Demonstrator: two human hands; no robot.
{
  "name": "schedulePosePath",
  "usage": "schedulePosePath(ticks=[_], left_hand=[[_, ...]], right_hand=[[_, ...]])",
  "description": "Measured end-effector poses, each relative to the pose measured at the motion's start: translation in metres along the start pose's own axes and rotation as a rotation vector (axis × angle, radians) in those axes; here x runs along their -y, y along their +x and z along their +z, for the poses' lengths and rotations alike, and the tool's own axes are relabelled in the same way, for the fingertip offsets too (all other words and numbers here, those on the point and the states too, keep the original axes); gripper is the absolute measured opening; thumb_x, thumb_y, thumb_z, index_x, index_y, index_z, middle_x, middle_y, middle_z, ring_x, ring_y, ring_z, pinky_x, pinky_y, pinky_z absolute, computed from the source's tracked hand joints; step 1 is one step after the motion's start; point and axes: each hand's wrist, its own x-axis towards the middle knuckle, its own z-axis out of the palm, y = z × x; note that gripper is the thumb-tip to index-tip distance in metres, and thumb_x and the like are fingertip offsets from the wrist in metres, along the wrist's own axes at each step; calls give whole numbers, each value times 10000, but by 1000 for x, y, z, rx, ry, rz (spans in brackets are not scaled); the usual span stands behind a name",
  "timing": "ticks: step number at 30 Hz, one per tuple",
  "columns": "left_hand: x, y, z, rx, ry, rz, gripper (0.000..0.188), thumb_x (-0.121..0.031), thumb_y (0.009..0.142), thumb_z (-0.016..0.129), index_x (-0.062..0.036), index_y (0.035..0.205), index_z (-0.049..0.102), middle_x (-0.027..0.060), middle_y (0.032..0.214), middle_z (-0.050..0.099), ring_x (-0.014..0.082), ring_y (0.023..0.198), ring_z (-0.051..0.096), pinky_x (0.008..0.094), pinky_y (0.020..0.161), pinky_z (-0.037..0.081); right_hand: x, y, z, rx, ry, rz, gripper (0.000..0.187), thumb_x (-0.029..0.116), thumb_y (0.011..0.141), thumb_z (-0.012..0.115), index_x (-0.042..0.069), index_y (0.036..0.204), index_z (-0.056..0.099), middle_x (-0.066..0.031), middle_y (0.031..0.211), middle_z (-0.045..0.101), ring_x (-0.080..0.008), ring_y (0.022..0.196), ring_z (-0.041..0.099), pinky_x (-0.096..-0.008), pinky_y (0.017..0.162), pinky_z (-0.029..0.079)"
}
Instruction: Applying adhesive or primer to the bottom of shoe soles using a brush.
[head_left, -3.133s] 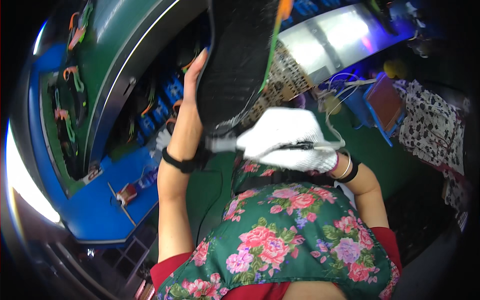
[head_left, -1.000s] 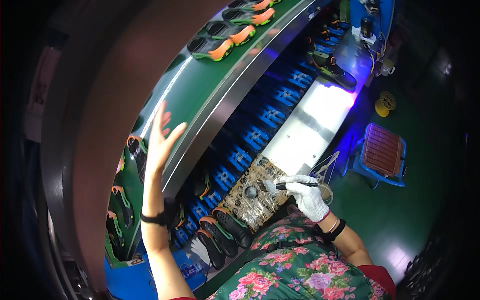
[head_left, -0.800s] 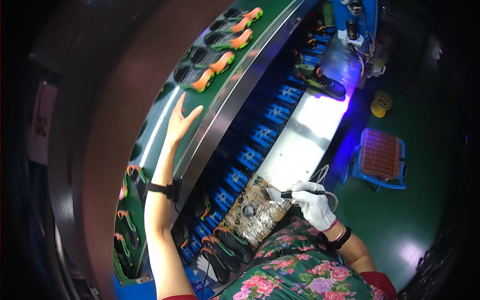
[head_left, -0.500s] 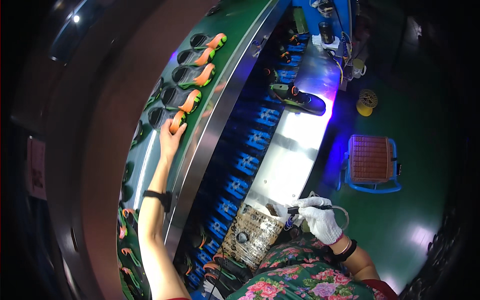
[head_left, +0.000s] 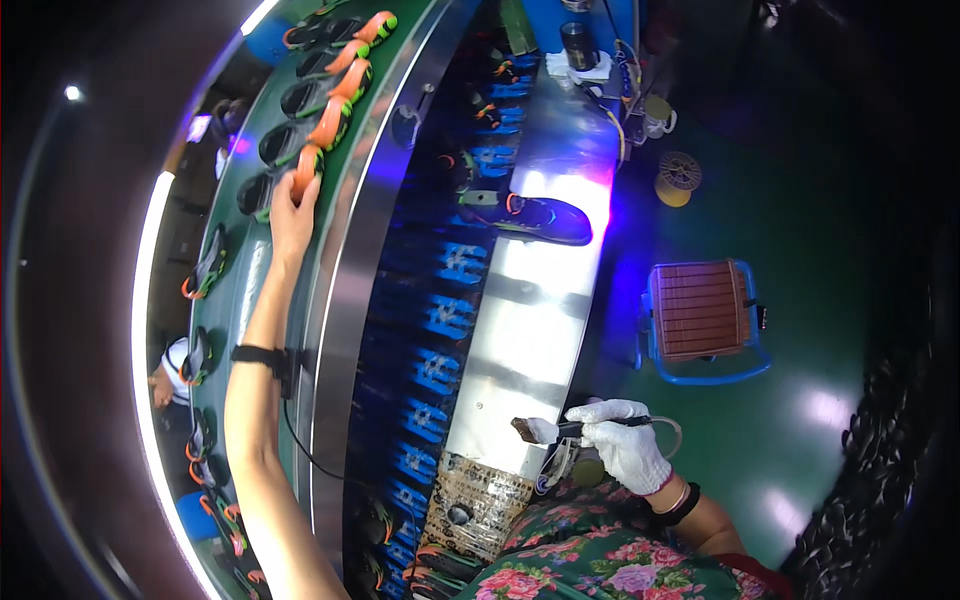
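My left hand (head_left: 291, 225) is bare and reaches over a green conveyor belt (head_left: 238, 305). Its fingers close around the orange heel of a black-and-green shoe (head_left: 308, 163), the nearest in a row of similar shoes (head_left: 328, 122). In a white glove, my right hand (head_left: 630, 450) grips the dark handle of a brush (head_left: 540, 431), bristles pointing left over the bright metal ledge (head_left: 515, 345). A thin pale tube loops behind that hand. Farther up the ledge, another dark shoe (head_left: 545, 218) lies on its own, its toe toward the right.
Blue holders (head_left: 430, 370) line a dark channel beside the belt's metal rail (head_left: 350, 225). A cardboard-like patterned sheet (head_left: 480, 495) covers the ledge's near end. To the right stand a blue-framed stool (head_left: 700, 310) and a yellow spool (head_left: 678, 180). Another person (head_left: 175, 372) shows beyond the belt.
The view has shifted, so the scene sits farther left and more shows beyond the belt. My left hand remains at a shoe's orange heel, and the brush stays in my right hand.
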Motion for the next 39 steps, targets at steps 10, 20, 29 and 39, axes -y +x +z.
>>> schedulePosePath(ticks=[10,20,29,39], left_hand=[[-28,113,71,78,-64,122,403,-257,968,679,-17,1279,591,182,1214,648,273,1118,617,386,982,460],[-54,-32,-55,-83,-738,-362,372,-378,1049,554,-57,1235,590,67,1261,596,207,1210,593,446,1043,526],[-99,-310,-166,-375,-498,-590,367,-264,999,594,-64,1305,561,121,1238,595,216,1212,592,430,1062,471],[-177,-440,-121,-734,-858,-840,654,52,881,612,21,1481,354,205,1401,537,284,1253,581,400,1054,488]], right_hand=[[26,2,0,-214,78,-177,224,-105,808,604,-34,966,745,-180,1070,731,-208,849,696,-299,753,575],[23,1,12,-41,33,-102,182,-74,850,634,-54,1001,736,-172,1024,748,-187,832,709,-283,765,582],[-6,-20,29,226,-6,93,177,-30,877,672,-28,1037,750,-157,1128,743,-156,841,697,-260,716,559],[0,-46,80,275,22,286,217,-40,914,615,27,1081,736,-132,1215,712,-202,1094,673,-280,851,545]])
